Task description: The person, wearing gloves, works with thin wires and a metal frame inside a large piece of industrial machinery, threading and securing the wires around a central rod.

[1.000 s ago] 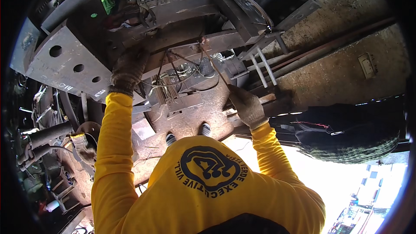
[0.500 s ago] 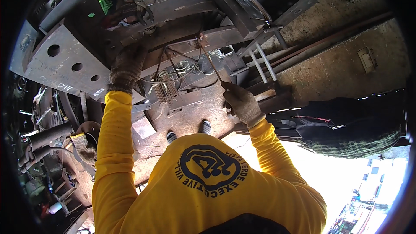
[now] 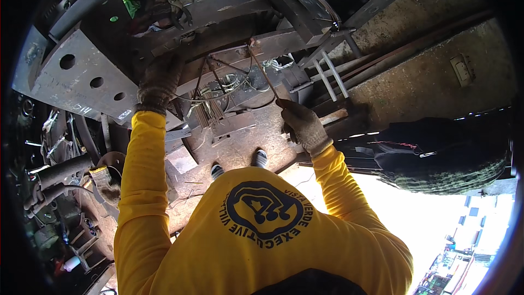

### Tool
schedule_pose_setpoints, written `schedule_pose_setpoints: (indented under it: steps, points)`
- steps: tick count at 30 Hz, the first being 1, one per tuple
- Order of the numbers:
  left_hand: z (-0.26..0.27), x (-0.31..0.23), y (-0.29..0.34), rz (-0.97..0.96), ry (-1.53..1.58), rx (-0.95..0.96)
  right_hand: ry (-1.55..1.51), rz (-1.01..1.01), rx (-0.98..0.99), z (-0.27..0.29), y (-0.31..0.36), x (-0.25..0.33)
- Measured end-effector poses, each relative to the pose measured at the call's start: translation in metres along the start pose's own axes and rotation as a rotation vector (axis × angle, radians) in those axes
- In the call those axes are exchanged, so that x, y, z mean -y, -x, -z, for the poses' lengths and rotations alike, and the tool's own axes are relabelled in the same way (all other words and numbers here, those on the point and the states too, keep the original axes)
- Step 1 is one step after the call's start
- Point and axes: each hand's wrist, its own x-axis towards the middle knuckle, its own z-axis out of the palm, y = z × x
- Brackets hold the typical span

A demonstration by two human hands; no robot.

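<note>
L hand (image 3: 159, 81) gloved, fingers clenched on steel crossbar (image 3: 218, 71) | R hand (image 3: 302, 125) fingers gripping thin rod (image 3: 263, 74), tip up at crossbar by loose wires (image 3: 218, 95) | risk: rod likely to slip, snag wiring; grip looked awkward.
</note>
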Motion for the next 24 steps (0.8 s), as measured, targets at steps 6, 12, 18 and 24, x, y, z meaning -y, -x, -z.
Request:
schedule_pose_setpoints:
  steps: [6,12,18,24]
  points:
    - [-0.006,0.004,-0.001,-0.056,-0.034,-0.042,-0.231,0.036,0.01,-0.012,0.003,-0.009]
    - [-0.012,0.011,-0.001,-0.096,-0.102,-0.09,-0.452,0.001,0.022,-0.028,0.006,-0.014]
    - [-0.007,0.008,-0.002,-0.072,-0.195,-0.005,-0.523,0.024,0.042,-0.059,0.013,-0.011]
    - [-0.008,-0.002,-0.002,0.04,-0.164,0.003,-0.818,0.018,-0.127,-0.135,0.003,-0.012]
